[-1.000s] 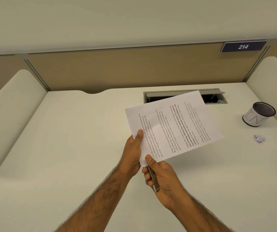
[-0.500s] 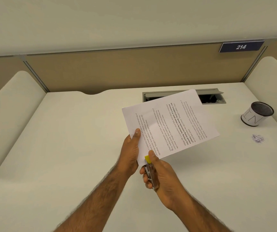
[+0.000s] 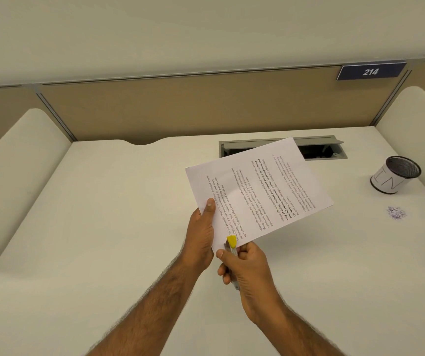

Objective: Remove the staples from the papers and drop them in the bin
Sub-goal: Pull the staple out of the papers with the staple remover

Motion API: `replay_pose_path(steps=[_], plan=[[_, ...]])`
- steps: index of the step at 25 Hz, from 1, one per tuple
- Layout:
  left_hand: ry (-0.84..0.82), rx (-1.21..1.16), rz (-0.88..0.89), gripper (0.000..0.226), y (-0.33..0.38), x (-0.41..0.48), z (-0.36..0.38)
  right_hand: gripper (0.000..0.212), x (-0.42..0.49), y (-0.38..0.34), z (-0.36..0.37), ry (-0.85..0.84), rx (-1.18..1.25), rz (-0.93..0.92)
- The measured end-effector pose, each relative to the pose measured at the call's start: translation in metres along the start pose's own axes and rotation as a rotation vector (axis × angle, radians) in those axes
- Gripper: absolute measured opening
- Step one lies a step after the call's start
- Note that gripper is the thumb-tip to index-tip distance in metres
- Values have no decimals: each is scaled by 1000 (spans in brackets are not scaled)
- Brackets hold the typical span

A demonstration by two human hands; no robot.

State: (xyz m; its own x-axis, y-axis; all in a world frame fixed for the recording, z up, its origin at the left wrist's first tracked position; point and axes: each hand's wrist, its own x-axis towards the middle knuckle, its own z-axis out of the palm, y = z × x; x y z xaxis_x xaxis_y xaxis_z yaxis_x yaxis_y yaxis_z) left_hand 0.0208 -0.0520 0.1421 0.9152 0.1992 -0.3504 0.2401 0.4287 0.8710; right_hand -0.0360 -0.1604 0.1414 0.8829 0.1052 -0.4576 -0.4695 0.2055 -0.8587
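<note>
My left hand point(image 3: 201, 235) holds printed papers point(image 3: 260, 194) by their near left edge, lifted above the desk with the text facing me sideways. My right hand point(image 3: 247, 271) grips a slim metal staple remover point(image 3: 232, 249) with a yellow tip. That tip lies over the papers' near corner, beside my left thumb. The staple itself is too small to make out. The bin point(image 3: 396, 174), a small white cup with a dark mesh inside, stands tilted at the desk's far right.
A little heap of loose staples or scraps point(image 3: 396, 212) lies on the white desk point(image 3: 103, 227) in front of the bin. An open grey cable hatch point(image 3: 319, 149) sits behind the papers. Rounded dividers flank the desk, with a tan partition behind.
My right hand has pushed the staple remover up, so its yellow tip now shows over the papers' near corner. The papers have shifted slightly left and nearer.
</note>
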Motion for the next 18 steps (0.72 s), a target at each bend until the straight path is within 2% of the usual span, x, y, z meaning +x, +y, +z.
replay_pose_path(steps=[7, 18], plan=[[40, -9, -3, 23, -3, 1, 0, 42, 0, 4, 1, 60, -68, 6], [101, -6, -11, 23, -8, 3, 3, 31, -6, 3, 3, 207, -106, -121]])
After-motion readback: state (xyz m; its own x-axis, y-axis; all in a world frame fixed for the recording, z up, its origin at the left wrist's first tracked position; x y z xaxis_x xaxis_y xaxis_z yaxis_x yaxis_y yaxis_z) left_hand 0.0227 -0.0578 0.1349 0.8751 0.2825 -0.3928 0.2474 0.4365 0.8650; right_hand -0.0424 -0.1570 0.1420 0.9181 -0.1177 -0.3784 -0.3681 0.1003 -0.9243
